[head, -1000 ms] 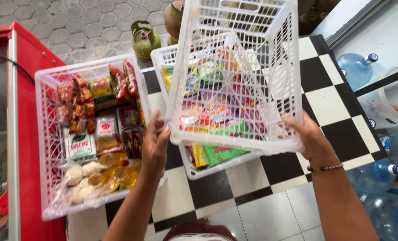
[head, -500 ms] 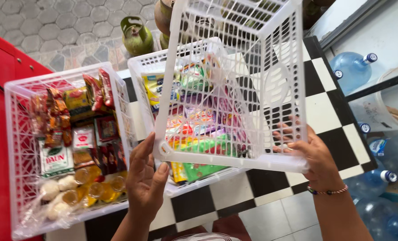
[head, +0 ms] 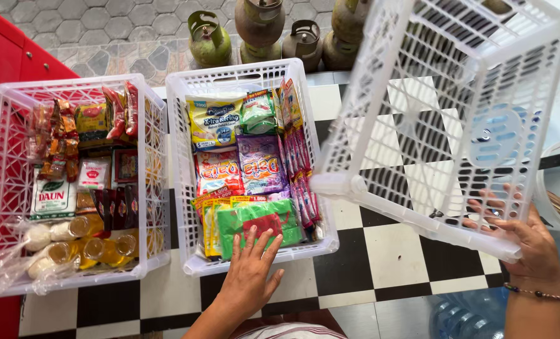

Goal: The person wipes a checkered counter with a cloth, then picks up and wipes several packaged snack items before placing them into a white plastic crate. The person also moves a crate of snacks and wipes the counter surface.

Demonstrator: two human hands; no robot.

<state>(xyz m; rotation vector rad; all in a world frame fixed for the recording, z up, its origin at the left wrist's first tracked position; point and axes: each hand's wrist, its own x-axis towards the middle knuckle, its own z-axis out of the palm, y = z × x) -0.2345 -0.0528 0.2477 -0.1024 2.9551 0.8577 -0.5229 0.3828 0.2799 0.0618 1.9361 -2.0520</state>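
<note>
Holding empty white basket (head: 456, 119) tilted in air at right, right hand (head: 525, 242) clamped on its lower rim. Left hand (head: 250, 276) flat, fingers spread, resting on near rim of middle basket (head: 185, 207), touching green packet (head: 258, 220). Left basket (head: 3, 188) just beside.

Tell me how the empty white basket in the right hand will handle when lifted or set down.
The empty white basket is probably light: the right hand alone holds it tilted in the air. Its lattice walls look thin, so it may flex somewhat under a squeeze. Set down on its flat base, it seems unlikely to roll.
</note>
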